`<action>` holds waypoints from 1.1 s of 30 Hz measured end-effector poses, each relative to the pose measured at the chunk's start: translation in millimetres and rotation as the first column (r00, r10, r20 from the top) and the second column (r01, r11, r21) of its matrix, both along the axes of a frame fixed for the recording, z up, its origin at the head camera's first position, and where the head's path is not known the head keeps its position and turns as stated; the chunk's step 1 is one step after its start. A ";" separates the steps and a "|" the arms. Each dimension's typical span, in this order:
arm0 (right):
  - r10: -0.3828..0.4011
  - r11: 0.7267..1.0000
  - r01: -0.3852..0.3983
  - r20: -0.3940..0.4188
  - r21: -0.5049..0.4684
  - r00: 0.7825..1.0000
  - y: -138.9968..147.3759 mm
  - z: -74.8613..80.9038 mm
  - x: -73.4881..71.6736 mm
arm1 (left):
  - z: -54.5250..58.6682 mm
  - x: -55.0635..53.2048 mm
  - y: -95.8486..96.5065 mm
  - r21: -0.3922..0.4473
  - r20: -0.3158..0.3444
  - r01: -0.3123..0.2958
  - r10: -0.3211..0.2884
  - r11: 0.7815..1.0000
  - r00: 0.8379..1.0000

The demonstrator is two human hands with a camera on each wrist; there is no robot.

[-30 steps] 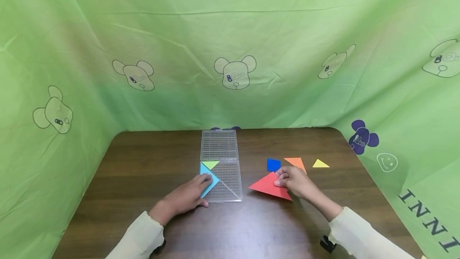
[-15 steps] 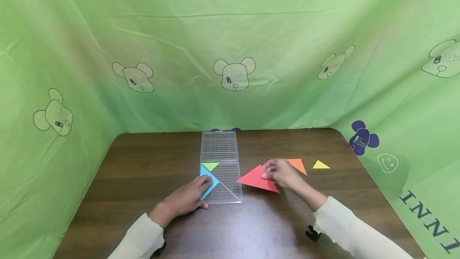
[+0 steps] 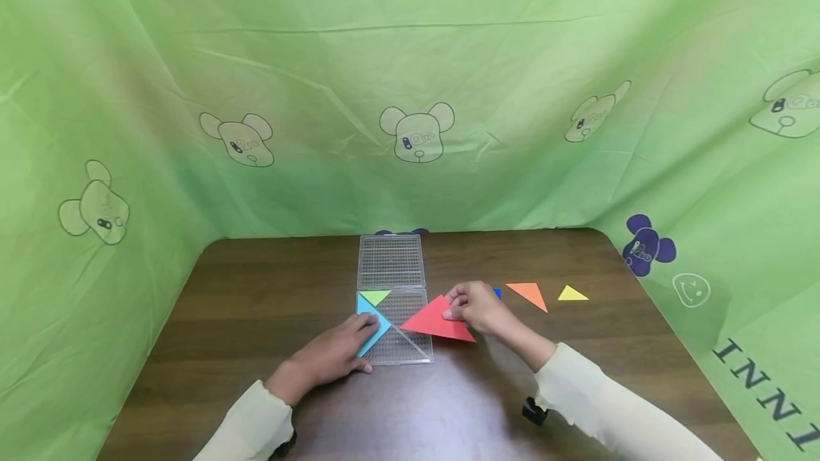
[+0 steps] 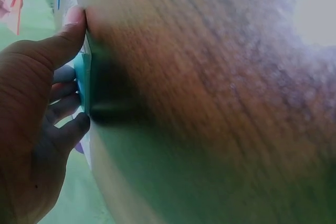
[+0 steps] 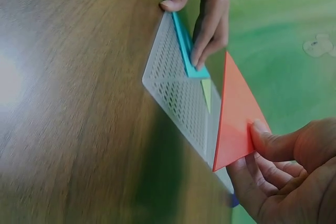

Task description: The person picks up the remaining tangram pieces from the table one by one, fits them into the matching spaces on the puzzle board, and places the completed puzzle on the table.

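Note:
In the head view my right hand (image 3: 475,308) pinches a large red triangular tangram piece (image 3: 430,321) by its far right edge. The thumb lies on its upper face, and the other fingers are beneath. The red piece overlaps the right part of the clear gridded tray (image 3: 410,358) and is held above it, as the right wrist view shows. My left hand (image 3: 336,347) rests at the tray's left side, its fingertips on a light blue triangle (image 3: 378,329) and its thumb at the near edge. A small light green triangle (image 3: 375,297) lies behind the light blue one in the tray.
The tray's matching gridded lid (image 3: 391,262) lies unfolded behind it. Right of the tray on the brown wooden table (image 3: 269,276) are a blue piece (image 3: 497,292), mostly hidden by my right hand, an orange triangle (image 3: 529,295) and a small yellow triangle (image 3: 572,294). Green cloth surrounds the table.
My right hand has carried the red triangle leftward from beside the blue piece to over the tray's right part. The left hand has stayed in place on the light blue triangle.

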State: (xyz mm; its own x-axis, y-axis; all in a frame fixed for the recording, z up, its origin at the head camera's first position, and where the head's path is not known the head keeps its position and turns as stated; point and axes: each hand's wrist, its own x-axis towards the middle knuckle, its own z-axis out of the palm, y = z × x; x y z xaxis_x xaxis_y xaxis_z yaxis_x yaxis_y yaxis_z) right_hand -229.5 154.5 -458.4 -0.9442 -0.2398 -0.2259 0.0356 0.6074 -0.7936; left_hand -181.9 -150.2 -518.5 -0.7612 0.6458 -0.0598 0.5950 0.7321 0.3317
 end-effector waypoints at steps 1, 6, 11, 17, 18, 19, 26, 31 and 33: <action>-0.004 1.000 0.004 0.004 0.000 1.000 -2.4 -0.3 -0.1 | -0.3 -0.2 0.3 0.004 0.000 0.002 -0.002 1.000 1.000; -0.017 1.000 0.016 0.010 0.025 1.000 -12.3 -2.9 -0.4 | -2.3 -1.0 1.5 0.018 -0.001 0.007 -0.007 1.000 1.000; 0.003 1.000 -0.003 0.017 0.018 1.000 -22.1 -6.0 -0.2 | -3.9 -2.1 0.6 0.044 0.021 -0.012 0.012 0.999 1.000; 0.030 0.999 -0.030 -0.008 0.037 1.000 -33.7 -8.7 1.9 | -5.6 -3.9 -1.2 0.054 0.045 -0.039 0.037 0.998 0.998; 0.035 0.999 -0.035 -0.008 0.040 0.999 -35.7 -9.5 2.3 | -5.8 -4.1 -1.5 0.052 0.046 -0.041 0.038 0.998 0.998; 0.041 0.998 -0.040 -0.011 0.045 0.999 -37.8 -10.1 2.8 | -5.7 -4.3 -1.8 0.055 0.048 -0.041 0.039 0.998 0.998; 0.075 0.996 -0.075 -0.010 0.053 0.997 -51.5 -14.4 5.2 | -3.9 -5.2 -3.3 0.062 0.052 -0.037 0.033 0.997 0.998; 0.107 0.993 -0.105 -0.030 0.061 0.994 -59.7 -20.4 6.1 | -3.5 -5.3 -3.8 0.056 0.060 -0.037 0.033 0.998 0.998; 0.116 0.992 -0.114 -0.029 0.052 0.993 -62.5 -23.8 6.6 | -3.2 -5.4 -3.7 0.052 0.068 -0.041 0.037 0.998 0.997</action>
State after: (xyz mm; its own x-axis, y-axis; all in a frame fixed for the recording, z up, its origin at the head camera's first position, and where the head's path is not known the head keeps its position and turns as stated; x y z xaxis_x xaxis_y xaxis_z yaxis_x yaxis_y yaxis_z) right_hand -222.9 92.1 -482.2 -0.9179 -0.3364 -0.2105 -0.0619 0.6452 -0.7615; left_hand -187.2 -153.9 -521.7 -0.7813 0.6194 -0.0774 0.5416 0.7343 0.4091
